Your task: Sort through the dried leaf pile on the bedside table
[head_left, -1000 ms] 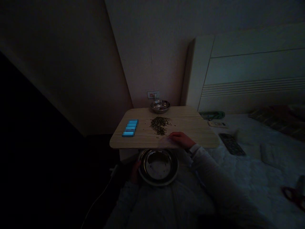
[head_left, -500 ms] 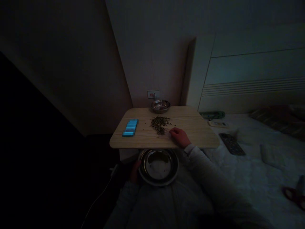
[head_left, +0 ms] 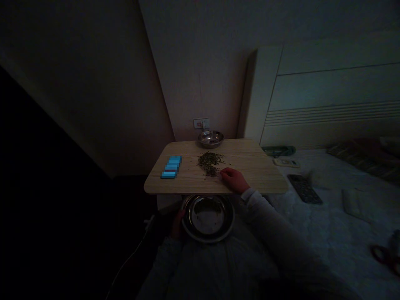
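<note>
Latest shift: The right hand (head_left: 235, 180), close to the front edge of the desk (head_left: 253, 160) a second ago, is now slightly farther in, its fingertips just beside the grain pile (head_left: 209, 162).
What it means: Attention appears to sit at the pile's near right fringe, rather than over the metal basin (head_left: 204, 225) below.
Right fingers: Bunched together, thumb side toward the grains; whether anything is pinched between them, the dim light does not tell.
Left hand: In shadow, the left hand (head_left: 177, 224) grips the left rim of the basin, its fingers closed on the edge, just as a second ago.
Grain pile: Small, dark, greenish-brown bits lie mid-desk, dense and broad at the back, thinning toward the front, with strays scattered around.
Basin: Round and shiny, it rests at the person's lap, beneath the desk's front edge; a few dark specks show on its floor, while the dark patch along the far inner wall could be contents or reflection.
Around the pile: A small metal bowl (head_left: 211, 144) stands behind, a lit phone (head_left: 171, 167) lies to the left.
</note>
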Demonstrator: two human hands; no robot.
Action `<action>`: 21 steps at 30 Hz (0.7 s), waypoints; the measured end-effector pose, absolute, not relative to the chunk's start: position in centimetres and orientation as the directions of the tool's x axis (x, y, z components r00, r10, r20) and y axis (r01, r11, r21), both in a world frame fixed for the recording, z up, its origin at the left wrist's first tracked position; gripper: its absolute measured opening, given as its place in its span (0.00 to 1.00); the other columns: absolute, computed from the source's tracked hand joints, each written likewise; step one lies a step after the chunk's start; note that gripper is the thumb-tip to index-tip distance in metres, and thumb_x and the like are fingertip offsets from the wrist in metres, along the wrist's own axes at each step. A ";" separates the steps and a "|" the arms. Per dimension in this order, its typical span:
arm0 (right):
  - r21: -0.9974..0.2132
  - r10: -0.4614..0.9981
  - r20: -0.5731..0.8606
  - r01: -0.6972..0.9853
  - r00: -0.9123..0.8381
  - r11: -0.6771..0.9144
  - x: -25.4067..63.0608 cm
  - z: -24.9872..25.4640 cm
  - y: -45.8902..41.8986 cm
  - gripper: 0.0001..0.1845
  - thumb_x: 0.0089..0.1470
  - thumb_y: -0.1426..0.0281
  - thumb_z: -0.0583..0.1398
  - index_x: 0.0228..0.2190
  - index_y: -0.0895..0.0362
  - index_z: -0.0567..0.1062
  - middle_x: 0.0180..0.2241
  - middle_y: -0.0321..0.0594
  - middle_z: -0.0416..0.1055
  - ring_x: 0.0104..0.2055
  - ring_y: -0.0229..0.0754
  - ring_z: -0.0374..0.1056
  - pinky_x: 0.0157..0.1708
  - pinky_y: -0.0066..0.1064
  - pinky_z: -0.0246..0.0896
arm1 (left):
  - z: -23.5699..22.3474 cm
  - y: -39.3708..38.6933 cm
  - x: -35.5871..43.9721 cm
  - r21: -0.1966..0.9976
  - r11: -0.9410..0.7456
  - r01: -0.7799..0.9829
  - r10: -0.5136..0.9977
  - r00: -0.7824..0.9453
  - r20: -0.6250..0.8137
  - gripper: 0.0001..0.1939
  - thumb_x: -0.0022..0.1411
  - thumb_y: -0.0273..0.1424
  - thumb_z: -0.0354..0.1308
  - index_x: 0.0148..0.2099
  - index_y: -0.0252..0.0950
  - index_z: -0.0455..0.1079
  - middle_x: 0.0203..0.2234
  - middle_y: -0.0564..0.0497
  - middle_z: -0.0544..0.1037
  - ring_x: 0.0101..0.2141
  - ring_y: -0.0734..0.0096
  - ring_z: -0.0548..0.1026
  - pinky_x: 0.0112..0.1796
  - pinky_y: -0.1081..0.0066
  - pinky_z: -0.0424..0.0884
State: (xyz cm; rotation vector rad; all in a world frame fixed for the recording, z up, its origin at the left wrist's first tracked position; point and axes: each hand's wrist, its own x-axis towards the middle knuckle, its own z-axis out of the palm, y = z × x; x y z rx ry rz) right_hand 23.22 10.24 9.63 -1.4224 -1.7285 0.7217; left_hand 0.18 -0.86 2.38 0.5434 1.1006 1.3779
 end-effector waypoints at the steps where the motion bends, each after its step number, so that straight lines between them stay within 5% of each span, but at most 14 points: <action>1: -0.807 0.975 0.204 0.549 -0.091 0.220 23.2 9.7 10.2 0.14 0.49 0.64 0.55 0.28 0.59 0.76 0.24 0.38 0.73 0.28 0.38 0.65 0.30 0.28 0.57 | 2.4 -0.9 0.1 0.841 0.198 -0.503 0.937 -0.154 -0.313 0.16 0.35 0.42 0.66 0.27 0.37 0.77 0.34 0.44 0.82 0.50 0.45 0.71 0.53 0.54 0.61; 14: -0.791 0.963 0.208 0.550 -0.171 0.268 23.1 9.6 10.0 0.14 0.52 0.66 0.55 0.34 0.59 0.77 0.29 0.40 0.76 0.32 0.39 0.68 0.35 0.30 0.61 | 3.6 -1.1 0.5 0.850 0.201 -0.486 0.924 -0.195 -0.330 0.16 0.31 0.43 0.66 0.24 0.38 0.75 0.30 0.45 0.82 0.52 0.43 0.69 0.55 0.54 0.59; 21: -0.807 0.955 0.207 0.516 -0.211 0.289 23.1 9.8 10.0 0.13 0.51 0.67 0.55 0.34 0.58 0.78 0.30 0.40 0.76 0.33 0.40 0.69 0.37 0.31 0.62 | 3.2 -1.2 0.4 0.841 0.206 -0.500 0.928 -0.171 -0.330 0.16 0.38 0.41 0.64 0.28 0.36 0.76 0.34 0.42 0.82 0.54 0.44 0.67 0.56 0.54 0.58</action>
